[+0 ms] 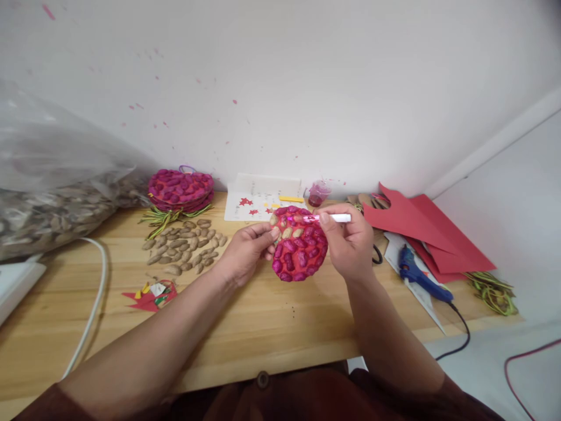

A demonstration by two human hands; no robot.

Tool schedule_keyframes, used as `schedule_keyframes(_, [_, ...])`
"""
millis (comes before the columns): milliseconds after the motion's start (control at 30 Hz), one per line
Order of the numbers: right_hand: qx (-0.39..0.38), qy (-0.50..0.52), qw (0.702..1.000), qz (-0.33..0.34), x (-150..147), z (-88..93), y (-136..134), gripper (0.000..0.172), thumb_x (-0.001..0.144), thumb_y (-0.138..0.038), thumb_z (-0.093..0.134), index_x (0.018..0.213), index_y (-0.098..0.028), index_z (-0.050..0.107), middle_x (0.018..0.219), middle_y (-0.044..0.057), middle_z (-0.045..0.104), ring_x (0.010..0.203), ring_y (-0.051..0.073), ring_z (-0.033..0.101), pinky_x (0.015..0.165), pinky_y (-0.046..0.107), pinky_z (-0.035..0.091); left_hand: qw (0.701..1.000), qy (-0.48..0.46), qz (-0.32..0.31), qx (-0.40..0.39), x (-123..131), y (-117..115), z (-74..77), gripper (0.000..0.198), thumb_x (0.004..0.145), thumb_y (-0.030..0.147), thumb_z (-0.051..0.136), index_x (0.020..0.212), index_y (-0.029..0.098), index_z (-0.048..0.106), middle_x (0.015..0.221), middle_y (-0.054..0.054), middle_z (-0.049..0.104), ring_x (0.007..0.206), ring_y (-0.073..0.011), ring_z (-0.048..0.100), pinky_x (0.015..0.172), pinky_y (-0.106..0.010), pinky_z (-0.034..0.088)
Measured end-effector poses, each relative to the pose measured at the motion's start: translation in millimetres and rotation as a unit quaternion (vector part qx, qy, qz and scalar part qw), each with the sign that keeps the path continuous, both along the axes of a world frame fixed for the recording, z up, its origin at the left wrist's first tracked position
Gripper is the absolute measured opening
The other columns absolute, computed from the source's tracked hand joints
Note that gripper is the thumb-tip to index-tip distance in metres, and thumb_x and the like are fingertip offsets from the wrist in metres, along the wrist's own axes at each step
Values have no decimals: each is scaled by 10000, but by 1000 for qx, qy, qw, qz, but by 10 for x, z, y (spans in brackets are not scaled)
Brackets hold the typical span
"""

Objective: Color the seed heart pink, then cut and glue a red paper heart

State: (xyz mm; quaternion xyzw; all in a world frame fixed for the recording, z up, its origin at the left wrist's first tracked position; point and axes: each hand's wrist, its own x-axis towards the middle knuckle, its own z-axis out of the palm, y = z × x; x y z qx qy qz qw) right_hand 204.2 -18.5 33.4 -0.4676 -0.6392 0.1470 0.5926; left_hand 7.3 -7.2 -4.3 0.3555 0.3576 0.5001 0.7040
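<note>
I observe the peanut-studded disc [302, 258] raised above the worktop [263, 333]. My left grip [246, 250] pinches its left edge; my right grip [353, 242], closed on a white painting tool [340, 218], sits at its upper right.

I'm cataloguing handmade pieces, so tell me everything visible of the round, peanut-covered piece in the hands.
The round piece has a red base, seen between whole peanuts packed across its face. Most peanuts are magenta; a few bare tan peanuts show towards the upper left. It is held up over the table, face towards the camera. The left hand grips its left edge; the right hand holds a white-handled tool, its pink-stained end over the upper part.
</note>
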Motion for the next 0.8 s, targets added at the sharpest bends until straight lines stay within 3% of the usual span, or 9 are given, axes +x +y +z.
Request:
schedule_keyframes(267, [-1, -52, 999, -2, 24, -14, -45, 144, 952, -394, 668, 970, -254, 698, 958, 48, 726, 928, 226, 686, 904, 419, 546, 1000, 1, -4, 0, 14, -19, 13, 414, 576, 413, 984, 781, 136, 753, 645, 18, 619, 520, -58, 492, 480, -184, 377])
schedule_keyframes(800, [26, -33, 999, -12, 22, -13, -27, 111, 960, -366, 659, 979, -261, 690, 973, 47, 729, 919, 223, 686, 884, 418, 538, 1000, 6, -1, 5, 14, -27, 24, 402, 579, 412, 978, 765, 141, 748, 642, 16, 612, 522, -64, 483, 485, -195, 367])
